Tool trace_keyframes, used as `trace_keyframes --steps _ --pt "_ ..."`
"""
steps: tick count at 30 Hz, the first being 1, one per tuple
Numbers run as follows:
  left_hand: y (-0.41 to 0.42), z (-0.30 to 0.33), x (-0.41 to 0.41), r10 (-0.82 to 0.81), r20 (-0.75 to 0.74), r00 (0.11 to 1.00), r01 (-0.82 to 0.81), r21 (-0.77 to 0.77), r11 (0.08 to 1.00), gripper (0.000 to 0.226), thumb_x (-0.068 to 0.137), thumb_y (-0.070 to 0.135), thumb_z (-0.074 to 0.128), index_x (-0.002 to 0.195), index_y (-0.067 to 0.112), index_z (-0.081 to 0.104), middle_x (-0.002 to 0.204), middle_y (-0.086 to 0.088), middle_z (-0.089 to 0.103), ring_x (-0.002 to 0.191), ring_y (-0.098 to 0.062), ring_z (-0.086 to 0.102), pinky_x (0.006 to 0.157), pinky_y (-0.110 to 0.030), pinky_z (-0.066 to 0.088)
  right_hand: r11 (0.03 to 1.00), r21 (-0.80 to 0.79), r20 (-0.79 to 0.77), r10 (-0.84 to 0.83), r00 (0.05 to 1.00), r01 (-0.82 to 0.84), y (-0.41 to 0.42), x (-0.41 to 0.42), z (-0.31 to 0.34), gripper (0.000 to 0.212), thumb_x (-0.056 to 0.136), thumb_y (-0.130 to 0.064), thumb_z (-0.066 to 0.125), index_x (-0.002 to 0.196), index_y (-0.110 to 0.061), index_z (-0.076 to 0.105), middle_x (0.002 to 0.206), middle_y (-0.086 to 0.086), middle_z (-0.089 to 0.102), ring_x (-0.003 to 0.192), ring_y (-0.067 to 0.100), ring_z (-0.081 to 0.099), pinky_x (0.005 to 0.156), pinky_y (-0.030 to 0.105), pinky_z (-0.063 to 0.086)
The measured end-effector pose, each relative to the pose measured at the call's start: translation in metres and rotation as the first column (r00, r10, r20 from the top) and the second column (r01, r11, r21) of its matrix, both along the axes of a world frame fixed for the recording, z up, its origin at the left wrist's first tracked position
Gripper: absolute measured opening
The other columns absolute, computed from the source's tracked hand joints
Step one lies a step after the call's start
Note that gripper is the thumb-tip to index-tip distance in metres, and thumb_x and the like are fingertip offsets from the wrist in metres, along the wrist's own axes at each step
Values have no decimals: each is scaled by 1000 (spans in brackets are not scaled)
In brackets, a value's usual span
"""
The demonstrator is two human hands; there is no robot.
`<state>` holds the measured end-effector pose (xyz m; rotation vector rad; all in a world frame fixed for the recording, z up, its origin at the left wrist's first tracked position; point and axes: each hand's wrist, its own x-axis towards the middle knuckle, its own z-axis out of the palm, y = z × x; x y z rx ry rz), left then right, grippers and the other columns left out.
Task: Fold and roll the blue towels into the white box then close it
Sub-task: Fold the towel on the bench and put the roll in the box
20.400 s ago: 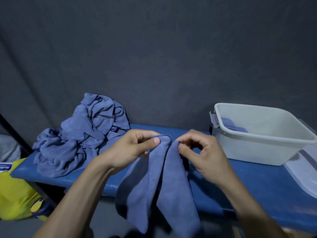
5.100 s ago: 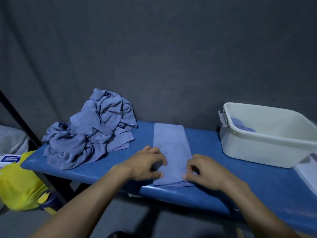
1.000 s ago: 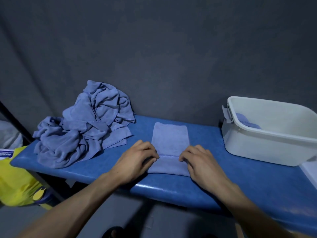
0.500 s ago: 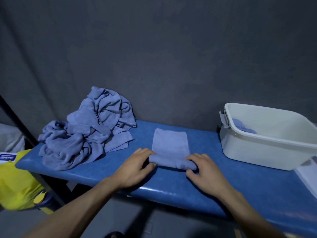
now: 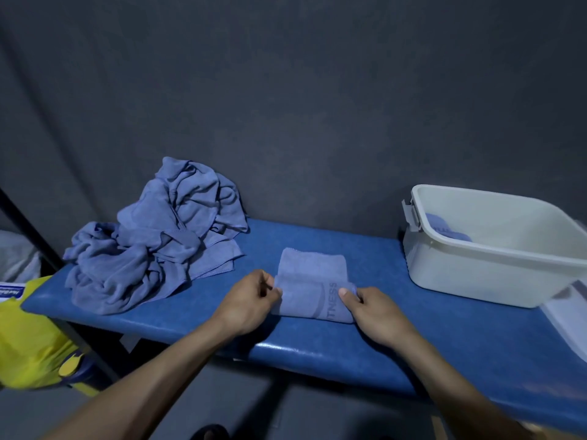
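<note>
While the half-rolled blue towel [image 5: 313, 293] lies on the blue desk [image 5: 444, 331], the left hand [image 5: 251, 300] and right hand [image 5: 374, 309] pinch its roll's ends beside the white box [image 5: 476, 274].

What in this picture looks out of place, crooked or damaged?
Nothing looks damaged or spilled. The only untidy thing is the pile of blue towels at the left end of the blue bench, heaped and crumpled, not yet folded. The half-rolled towel between both hands lies straight, and the white box stands level.
</note>
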<state>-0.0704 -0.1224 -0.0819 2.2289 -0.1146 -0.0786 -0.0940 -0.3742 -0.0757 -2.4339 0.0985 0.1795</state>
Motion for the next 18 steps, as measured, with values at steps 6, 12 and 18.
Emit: trace_keyframes --steps 6,12,18 --pt "-2 0 1 102 -1 995 -101 -56 993 16 89 27 67 90 26 51 68 7 62 59 -10 52 61 -28 44 978 -206 -27 -41 999 34 14 5 4 57 104 -56 26 68 -16 42 75 -1 54 73 21 54 65 34 41" --pt "-1 1 -1 -46 290 956 -25 237 971 18 84 27 67 89 34 50 78 12 57 83 -17 50 67 -34 46 948 -302 336 10 942 98 14 3 -2 26 101 -41 50 95 -18 41 99 1 52 86 27 56 67 39 45" --pt "13 0 -1 -504 442 742 253 512 821 33 88 35 58 118 24 62 124 14 54 110 -15 47 93 -30 46 900 -418 595 377 710 -128 -1 -2 -21 21 99 -40 50 102 -27 66 104 -17 61 102 13 53 82 27 31"
